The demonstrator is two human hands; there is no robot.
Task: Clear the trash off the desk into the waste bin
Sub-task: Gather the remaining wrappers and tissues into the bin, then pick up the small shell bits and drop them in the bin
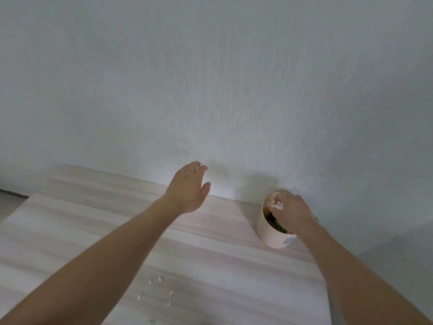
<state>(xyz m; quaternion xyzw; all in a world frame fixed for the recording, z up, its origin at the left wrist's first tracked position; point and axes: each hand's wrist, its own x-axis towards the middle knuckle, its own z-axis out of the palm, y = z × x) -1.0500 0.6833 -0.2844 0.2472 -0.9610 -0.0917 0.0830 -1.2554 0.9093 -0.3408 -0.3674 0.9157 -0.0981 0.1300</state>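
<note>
A small cream waste bin (269,233) stands on the pale wooden desk (210,266) near its back right corner, by the wall. Something green and brown lies inside it. My right hand (293,212) hovers over the bin's mouth, fingertips pinched on a small white scrap (278,205). My left hand (187,187) is raised above the desk's far middle, fingers together and flat, holding nothing. Several small white scraps (159,289) lie scattered on the desk near the front, between my forearms.
A plain grey-white wall (210,78) rises right behind the desk. The desk's left edge drops to the floor (9,202) at the far left, and its right edge runs just past the bin.
</note>
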